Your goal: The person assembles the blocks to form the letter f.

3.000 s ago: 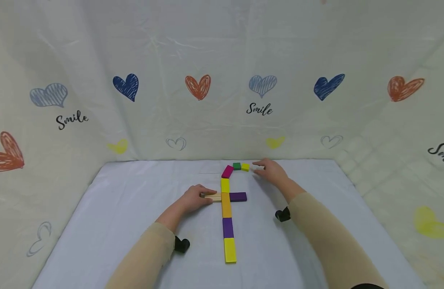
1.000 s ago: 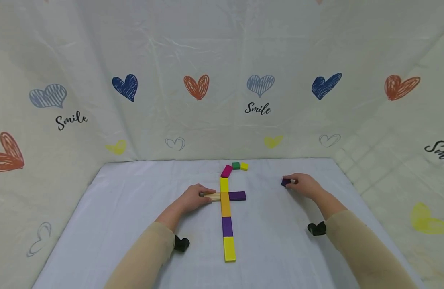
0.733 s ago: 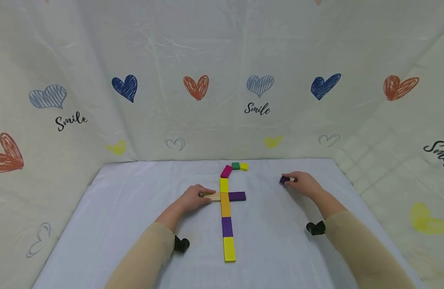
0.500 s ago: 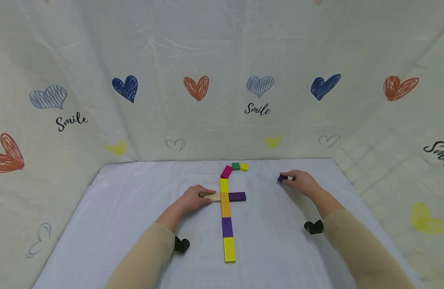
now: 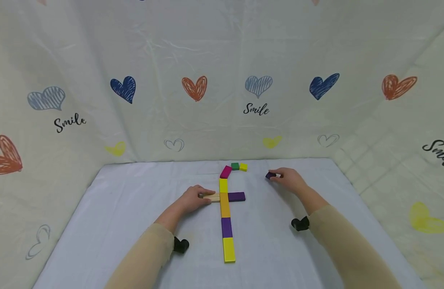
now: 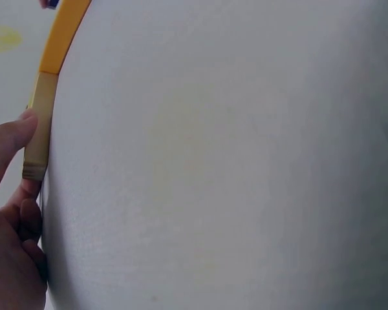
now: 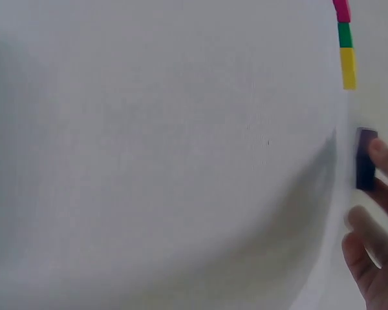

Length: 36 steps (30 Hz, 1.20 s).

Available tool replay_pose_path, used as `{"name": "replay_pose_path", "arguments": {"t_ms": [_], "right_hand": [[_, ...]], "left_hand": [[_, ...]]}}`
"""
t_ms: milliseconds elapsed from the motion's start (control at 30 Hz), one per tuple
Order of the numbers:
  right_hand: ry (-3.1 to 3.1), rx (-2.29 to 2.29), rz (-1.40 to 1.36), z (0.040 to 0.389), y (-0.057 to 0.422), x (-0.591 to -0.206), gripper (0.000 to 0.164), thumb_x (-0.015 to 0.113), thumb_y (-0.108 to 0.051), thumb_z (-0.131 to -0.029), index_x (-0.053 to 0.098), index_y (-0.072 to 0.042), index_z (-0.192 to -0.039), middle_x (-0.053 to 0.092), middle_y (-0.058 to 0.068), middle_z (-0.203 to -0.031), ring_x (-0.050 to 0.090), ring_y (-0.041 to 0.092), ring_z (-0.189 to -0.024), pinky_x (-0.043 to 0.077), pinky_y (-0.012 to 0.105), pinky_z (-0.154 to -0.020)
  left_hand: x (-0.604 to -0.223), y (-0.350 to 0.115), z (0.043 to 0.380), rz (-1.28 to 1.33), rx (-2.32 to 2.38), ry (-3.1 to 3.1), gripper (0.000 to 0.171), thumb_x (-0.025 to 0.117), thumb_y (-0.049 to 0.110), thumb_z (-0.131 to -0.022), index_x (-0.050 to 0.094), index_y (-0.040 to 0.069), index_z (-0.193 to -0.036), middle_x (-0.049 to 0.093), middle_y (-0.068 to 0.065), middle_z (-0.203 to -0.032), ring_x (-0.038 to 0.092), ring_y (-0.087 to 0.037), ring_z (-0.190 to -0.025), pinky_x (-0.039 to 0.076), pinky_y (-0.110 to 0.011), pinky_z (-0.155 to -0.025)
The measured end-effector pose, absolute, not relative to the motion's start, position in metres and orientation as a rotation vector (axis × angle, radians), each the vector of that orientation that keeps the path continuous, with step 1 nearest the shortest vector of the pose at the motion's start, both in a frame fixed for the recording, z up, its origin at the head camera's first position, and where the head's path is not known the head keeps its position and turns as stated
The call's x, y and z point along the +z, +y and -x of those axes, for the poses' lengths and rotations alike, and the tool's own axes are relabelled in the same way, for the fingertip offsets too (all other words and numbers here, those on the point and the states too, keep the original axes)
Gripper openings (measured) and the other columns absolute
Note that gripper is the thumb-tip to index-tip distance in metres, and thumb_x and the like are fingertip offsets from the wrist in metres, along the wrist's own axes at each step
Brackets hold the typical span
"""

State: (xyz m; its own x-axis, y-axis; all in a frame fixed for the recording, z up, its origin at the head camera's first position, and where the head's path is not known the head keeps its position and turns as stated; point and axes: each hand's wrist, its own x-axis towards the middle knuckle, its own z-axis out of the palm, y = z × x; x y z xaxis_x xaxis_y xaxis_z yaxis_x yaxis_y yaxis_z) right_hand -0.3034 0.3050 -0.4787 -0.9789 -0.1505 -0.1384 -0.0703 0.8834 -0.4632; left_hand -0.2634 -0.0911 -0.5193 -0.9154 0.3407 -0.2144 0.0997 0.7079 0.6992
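Observation:
On the white-covered table, my left hand (image 5: 192, 199) grips a plain wooden block (image 5: 214, 197) between thumb and fingers; its far end touches the side of an orange block (image 5: 225, 205). The left wrist view shows the thumb on this wooden block (image 6: 43, 123). My right hand (image 5: 290, 180) pinches a dark purple block (image 5: 269, 175) and carries it above the table, right of a small yellow block (image 5: 243, 167). A gap separates the carried purple block (image 7: 366, 158) from that yellow block (image 7: 348, 68) in the right wrist view. A green block (image 5: 235, 166) lies beside the yellow one.
A magenta block (image 5: 225, 172) and a yellow block (image 5: 223, 185) continue the curved row above the orange one. Below it lie a purple block (image 5: 227, 227) and a long yellow block (image 5: 229, 250). Another dark purple block (image 5: 237, 196) juts right. A heart-printed sheet (image 5: 222, 52) stands behind.
My right hand moved away from the small yellow block, came to hold a dark purple block at the right, and is now bringing it back leftward. My left hand stayed put.

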Motion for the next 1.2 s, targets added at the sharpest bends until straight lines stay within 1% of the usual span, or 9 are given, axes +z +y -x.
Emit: {"name": "replay_pose_path", "arguments": {"t_ms": [200,333,600,967,1200], "right_hand": [[2.887,-0.708,0.152,0.313,0.282,-0.483,0.043,0.066,-0.031,-0.096,0.061,-0.018,-0.138,0.061,0.014,-0.130,0.053,0.028,-0.102,0.047,0.045,-0.091],[2.905,-0.691,0.152,0.319,0.270,-0.487,0.042,0.066,-0.032,-0.096,0.063,-0.020,-0.136,0.062,0.013,-0.130,0.054,0.029,-0.103,0.047,0.046,-0.094],[2.921,-0.695,0.143,0.327,0.253,-0.492,0.039,0.067,-0.031,-0.096,0.065,-0.019,-0.133,0.061,0.013,-0.134,0.055,0.032,-0.120,0.042,0.050,-0.104],[2.951,-0.632,0.137,0.330,0.240,-0.495,0.038,0.066,-0.029,-0.096,0.065,-0.017,-0.132,0.062,0.014,-0.131,0.055,0.033,-0.123,0.041,0.050,-0.104],[2.885,-0.678,0.075,0.330,0.239,-0.494,0.040,0.061,-0.029,-0.098,0.062,-0.018,-0.136,0.060,0.016,-0.133,0.054,0.034,-0.119,0.042,0.052,-0.103]], "left_hand": [[-0.520,-0.093,0.263,-0.339,1.029,2.590,0.033,0.069,0.033,-0.093,0.069,0.039,-0.125,0.058,0.000,-0.119,0.049,-0.023,-0.113,0.044,-0.045,-0.098],[-0.520,-0.094,0.263,-0.350,1.035,2.584,0.033,0.070,0.033,-0.093,0.069,0.038,-0.125,0.059,0.000,-0.120,0.048,-0.024,-0.114,0.045,-0.045,-0.098],[-0.519,-0.093,0.263,-0.353,1.047,2.577,0.033,0.070,0.033,-0.093,0.069,0.037,-0.126,0.058,-0.001,-0.120,0.049,-0.024,-0.112,0.045,-0.046,-0.098],[-0.521,-0.092,0.264,-0.351,1.027,2.588,0.032,0.069,0.035,-0.093,0.070,0.038,-0.124,0.058,0.000,-0.120,0.048,-0.024,-0.111,0.044,-0.046,-0.098],[-0.520,-0.092,0.265,-0.355,1.020,2.591,0.032,0.069,0.035,-0.093,0.069,0.039,-0.124,0.058,0.000,-0.121,0.048,-0.025,-0.114,0.044,-0.047,-0.099]]}}
